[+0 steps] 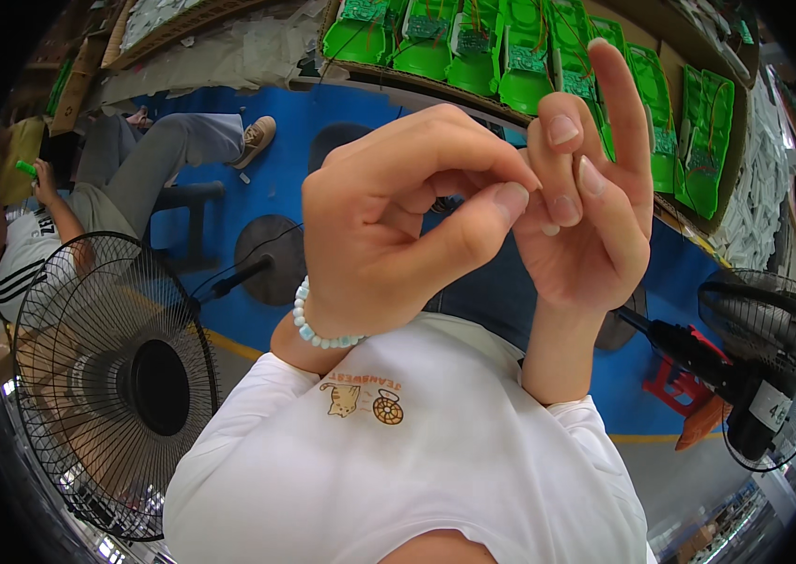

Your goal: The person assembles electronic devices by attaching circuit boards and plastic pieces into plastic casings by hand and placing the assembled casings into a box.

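Both of my hands are raised in front of my white shirt. My left hand, with a pale bead bracelet at its wrist, has thumb and index finger pinched together. Anything between those tips is too small or hidden to make out. The pinch touches, or nearly touches, the curled fingers of my right hand. On that hand the palm faces me, the index finger stretches up, and the other fingers bend loosely with the thumb apart. No object shows in the right palm.
Beyond my hands stands a cardboard box of green plastic housings with circuit boards and wires. Black fans stand at left and right. A seated person at left holds a green piece. A red stool is at right.
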Demonstrator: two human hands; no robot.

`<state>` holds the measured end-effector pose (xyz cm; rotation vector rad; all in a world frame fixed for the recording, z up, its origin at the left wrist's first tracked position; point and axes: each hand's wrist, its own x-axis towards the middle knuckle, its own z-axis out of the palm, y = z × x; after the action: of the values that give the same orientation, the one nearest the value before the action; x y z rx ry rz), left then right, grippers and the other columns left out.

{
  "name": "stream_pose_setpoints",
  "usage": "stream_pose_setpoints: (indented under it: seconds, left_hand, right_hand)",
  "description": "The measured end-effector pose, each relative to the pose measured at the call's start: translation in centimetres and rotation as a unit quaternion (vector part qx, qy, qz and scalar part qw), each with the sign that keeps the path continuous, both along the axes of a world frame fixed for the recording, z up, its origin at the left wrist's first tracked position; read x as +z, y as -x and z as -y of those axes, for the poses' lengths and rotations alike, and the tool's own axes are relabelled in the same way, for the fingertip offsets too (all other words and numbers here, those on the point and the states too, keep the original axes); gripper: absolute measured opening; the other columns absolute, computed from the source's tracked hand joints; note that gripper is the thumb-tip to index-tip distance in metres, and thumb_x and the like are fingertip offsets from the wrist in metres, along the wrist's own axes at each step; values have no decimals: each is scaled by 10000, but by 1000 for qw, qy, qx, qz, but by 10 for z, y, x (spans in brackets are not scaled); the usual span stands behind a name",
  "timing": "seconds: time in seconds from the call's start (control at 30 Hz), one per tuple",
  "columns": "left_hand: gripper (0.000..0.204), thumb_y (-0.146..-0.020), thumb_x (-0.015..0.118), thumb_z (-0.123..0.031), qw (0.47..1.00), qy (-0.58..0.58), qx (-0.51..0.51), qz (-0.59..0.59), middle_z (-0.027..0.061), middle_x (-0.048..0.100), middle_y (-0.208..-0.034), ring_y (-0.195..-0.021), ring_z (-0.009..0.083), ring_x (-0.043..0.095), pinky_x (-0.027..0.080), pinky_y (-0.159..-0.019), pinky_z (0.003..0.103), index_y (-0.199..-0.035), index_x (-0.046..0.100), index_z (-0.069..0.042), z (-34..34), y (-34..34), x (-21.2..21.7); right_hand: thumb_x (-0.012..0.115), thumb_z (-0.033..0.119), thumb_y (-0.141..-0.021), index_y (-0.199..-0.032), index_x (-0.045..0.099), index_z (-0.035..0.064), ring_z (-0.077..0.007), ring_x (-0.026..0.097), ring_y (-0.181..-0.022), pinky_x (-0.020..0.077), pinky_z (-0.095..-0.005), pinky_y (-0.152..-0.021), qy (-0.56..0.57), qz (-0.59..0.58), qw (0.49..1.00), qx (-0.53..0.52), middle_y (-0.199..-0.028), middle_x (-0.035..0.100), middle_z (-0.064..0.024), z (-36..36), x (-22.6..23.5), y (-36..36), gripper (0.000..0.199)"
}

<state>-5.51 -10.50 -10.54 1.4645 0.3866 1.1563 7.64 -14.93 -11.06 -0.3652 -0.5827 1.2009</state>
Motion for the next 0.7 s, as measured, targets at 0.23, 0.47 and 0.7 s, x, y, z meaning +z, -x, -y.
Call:
stream_pose_setpoints:
  seconds: [0.23, 0.47, 0.7]
  left_hand:
    - [186, -730, 503, 145, 999, -35, 15, -7, 176, 606, -805, -592, 151, 556, 452, -489, 233, -867, 623, 110, 1, -1, 3]
    - [192, -727, 502, 146, 997, -68, 20, -8, 172, 595, -783, -589, 157, 549, 448, -488, 235, -878, 615, 112, 2, 0, 1]
    - [198, -716, 509, 153, 993, -106, 36, -27, 166, 598, -781, -585, 149, 540, 437, -495, 233, -879, 611, 110, 3, 0, 1]
  right_hand:
    - [483, 34, -789, -1499, 115, 6, -97, 422, -747, 423, -210, -648, -169, -30, 982, 84, -1081, 419, -130, -6, -30, -10, 801]
    - [544, 9, -721, -1505, 138, 32, -107, 433, -754, 438, -213, -686, -187, -31, 982, 25, -1065, 412, -111, -5, -47, -1, 884]
    - [543, -49, -707, -1506, 149, 42, -113, 442, -764, 467, -252, -745, -194, -59, 974, 96, -1058, 407, -105, -7, -56, -14, 896]
